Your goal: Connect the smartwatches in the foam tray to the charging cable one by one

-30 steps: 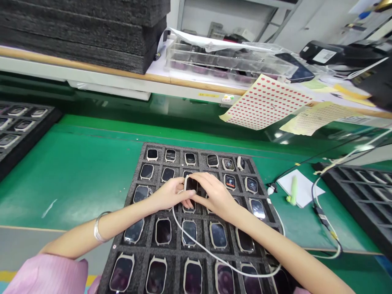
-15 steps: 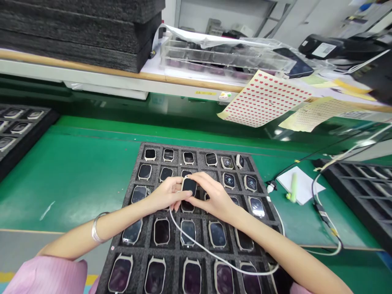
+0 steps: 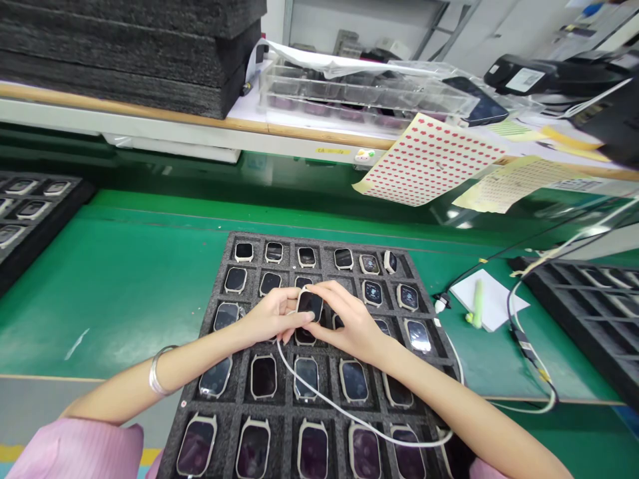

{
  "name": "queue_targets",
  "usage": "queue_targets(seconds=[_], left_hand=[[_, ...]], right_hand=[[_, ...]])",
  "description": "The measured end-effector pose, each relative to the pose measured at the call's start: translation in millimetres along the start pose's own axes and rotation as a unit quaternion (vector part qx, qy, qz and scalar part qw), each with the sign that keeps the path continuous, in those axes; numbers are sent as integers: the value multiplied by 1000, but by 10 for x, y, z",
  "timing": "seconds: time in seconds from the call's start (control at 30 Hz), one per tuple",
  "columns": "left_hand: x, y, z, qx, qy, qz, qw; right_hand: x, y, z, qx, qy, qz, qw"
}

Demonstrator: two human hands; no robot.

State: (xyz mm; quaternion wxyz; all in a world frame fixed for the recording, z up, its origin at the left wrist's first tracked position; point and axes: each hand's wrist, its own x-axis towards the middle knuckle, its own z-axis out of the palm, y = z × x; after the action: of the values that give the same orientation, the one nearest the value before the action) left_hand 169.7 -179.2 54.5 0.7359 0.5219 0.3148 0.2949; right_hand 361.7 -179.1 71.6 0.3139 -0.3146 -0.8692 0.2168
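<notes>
Between both hands is a smartwatch (image 3: 310,304) without a strap, its dark screen facing up. My left hand (image 3: 276,314) grips its left side, the thumb lying along the lower edge. My right hand (image 3: 348,320) pinches its right side, fingers on the top edge and thumb below. A white cable (image 3: 349,417) runs from beneath my left hand in a loop over the tray; its end is hidden. Under the hands lies a dark foam tray (image 3: 239,416) with many strapless watches in its compartments. Some watch screens, such as the one on the right (image 3: 372,293), are lit.
A second foam tray (image 3: 74,193) with watches lies at left, another tray (image 3: 569,313) at right. White paper with a green pen-like item (image 3: 478,303) rests near cables (image 3: 524,346). On the shelf are stacked black foam (image 3: 124,60), clear plastic boxes (image 3: 369,93) and a hanging sticker sheet (image 3: 429,163).
The held watch has shifted very slightly to the right between the hands. Both hands keep their grip, and the tray and cable look the same.
</notes>
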Motion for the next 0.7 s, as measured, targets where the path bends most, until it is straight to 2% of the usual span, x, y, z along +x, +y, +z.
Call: queue_targets(seconds=[0.33,0.53,0.7], left_hand=[[-7,3,-8,-33,-22,0,999],[20,-17,-30,-94,-53,-56,993],[36,-14,-34,-162,-70,-83,981]], right_hand=[[5,-42,-33,21,1,7,1000],[21,-24,-68,65,-5,92,994],[32,-1,-60,108,2,117,987]])
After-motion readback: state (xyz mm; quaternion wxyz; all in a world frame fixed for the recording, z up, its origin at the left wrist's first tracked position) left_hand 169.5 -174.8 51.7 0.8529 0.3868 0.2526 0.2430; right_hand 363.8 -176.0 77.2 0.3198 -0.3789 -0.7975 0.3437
